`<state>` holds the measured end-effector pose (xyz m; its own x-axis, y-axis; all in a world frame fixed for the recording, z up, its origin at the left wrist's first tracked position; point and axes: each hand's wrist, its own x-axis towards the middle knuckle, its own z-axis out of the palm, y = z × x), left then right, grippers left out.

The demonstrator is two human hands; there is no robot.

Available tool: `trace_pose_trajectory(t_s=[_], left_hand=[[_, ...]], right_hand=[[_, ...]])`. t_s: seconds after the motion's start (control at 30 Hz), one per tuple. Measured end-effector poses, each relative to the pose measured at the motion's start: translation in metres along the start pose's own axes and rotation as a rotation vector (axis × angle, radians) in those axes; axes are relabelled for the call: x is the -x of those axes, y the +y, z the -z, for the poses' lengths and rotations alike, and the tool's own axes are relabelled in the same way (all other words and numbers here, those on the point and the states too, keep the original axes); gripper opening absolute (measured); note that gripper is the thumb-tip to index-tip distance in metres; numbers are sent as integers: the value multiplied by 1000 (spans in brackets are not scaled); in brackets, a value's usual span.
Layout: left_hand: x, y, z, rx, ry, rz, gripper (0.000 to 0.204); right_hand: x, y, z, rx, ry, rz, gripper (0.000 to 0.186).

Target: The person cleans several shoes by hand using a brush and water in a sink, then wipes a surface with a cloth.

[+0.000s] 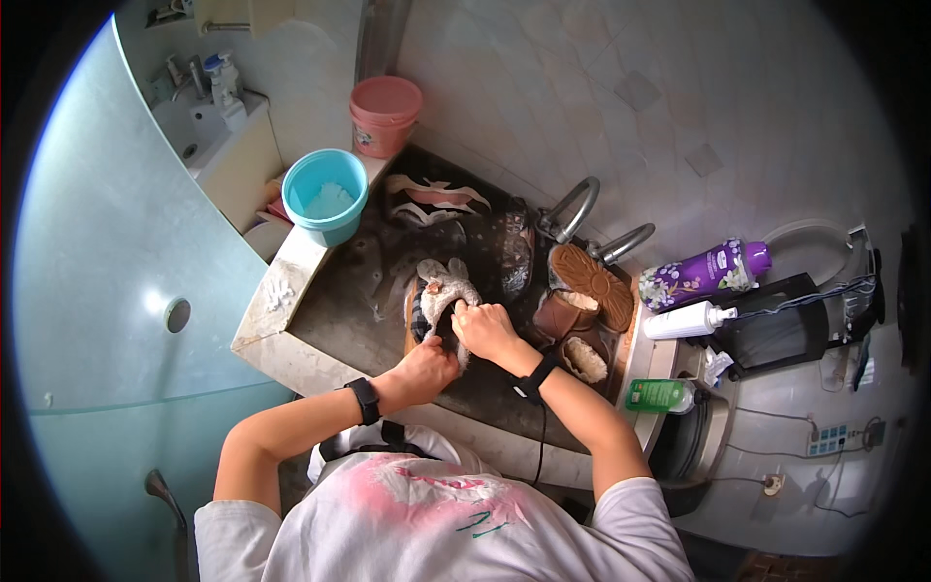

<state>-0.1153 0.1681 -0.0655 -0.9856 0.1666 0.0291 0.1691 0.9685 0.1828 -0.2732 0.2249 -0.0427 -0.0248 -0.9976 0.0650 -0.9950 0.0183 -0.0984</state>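
A fluffy, pale slipper [448, 283] with small ear-like tufts and a dark checked side is between my hands over the dark basin [330, 310]. My left hand [424, 372] is closed on its near end. Fingers of my right hand [485, 331] are closed at the slipper's opening, on its right edge; the fingertips are partly hidden. Right of my hands lie brown fleece-lined boots [561, 316], one with its patterned sole turned up. A black, white and pink sneaker [438, 200] rests at the basin's far side, and a dark glossy shoe [517, 254] lies beside the boots.
Two curved metal taps [582, 204] rise behind the basin. A turquoise bucket [327, 194] and a pink bucket [385, 116] stand on the left rim. On the right are a purple bottle [703, 274], a white spray bottle [687, 320] and a green bottle [659, 395].
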Motion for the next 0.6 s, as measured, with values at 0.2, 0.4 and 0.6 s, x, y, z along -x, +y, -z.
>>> trace_pose_trajectory(t_s=[0.2, 0.4, 0.6], left_hand=[[5, -2, -2, 33, 36, 31, 22], [6, -1, -3, 15, 54, 13, 18], [-2, 0, -2, 33, 8, -8, 23]], right_hand=[[21, -15, 23, -127, -85, -5, 24], [46, -24, 46, -110, -118, 142, 35], [4, -9, -7, -51, 25, -32, 20]])
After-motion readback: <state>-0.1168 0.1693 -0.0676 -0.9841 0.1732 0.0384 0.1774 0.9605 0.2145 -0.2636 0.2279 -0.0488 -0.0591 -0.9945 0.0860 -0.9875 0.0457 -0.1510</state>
